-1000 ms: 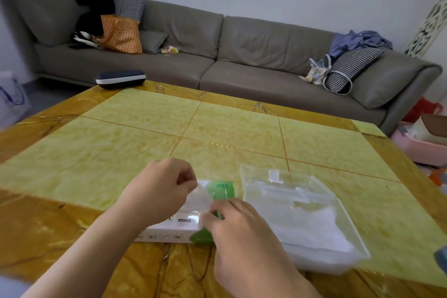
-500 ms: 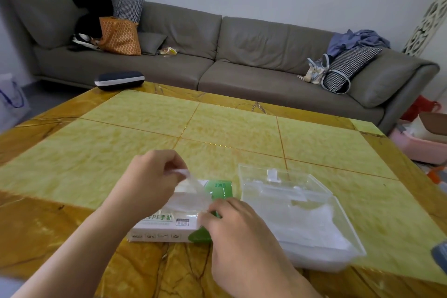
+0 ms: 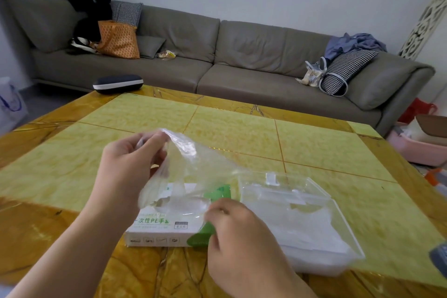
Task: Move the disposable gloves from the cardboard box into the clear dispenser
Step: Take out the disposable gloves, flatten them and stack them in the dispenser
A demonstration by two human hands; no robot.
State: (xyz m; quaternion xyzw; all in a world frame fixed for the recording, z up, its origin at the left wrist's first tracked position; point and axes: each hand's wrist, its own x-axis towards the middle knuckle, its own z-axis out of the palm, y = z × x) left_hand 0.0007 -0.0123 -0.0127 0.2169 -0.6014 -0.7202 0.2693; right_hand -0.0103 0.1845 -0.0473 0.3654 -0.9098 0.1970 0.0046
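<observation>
A white and green cardboard glove box (image 3: pixel 159 230) lies flat near the table's front edge. Just right of it stands the clear plastic dispenser (image 3: pixel 338 222), open at the top, with a layer of clear gloves inside. My left hand (image 3: pixel 125 169) pinches one end of a thin clear disposable glove (image 3: pixel 191 167) and holds it above the box. The glove stretches down and right toward my right hand (image 3: pixel 242 237), whose fingers hold its lower end at the box's green end.
The yellow and amber stone table (image 3: pixel 242 133) stretches ahead. A dark case (image 3: pixel 117 83) sits at its far left corner. A grey sofa (image 3: pixel 242 60) with bags and cushions runs behind. Pink bins (image 3: pixel 420 145) stand on the floor at right.
My left hand has risen up and away from the box, drawing a clear glove out of its opening. My right hand stays at the box's green end.
</observation>
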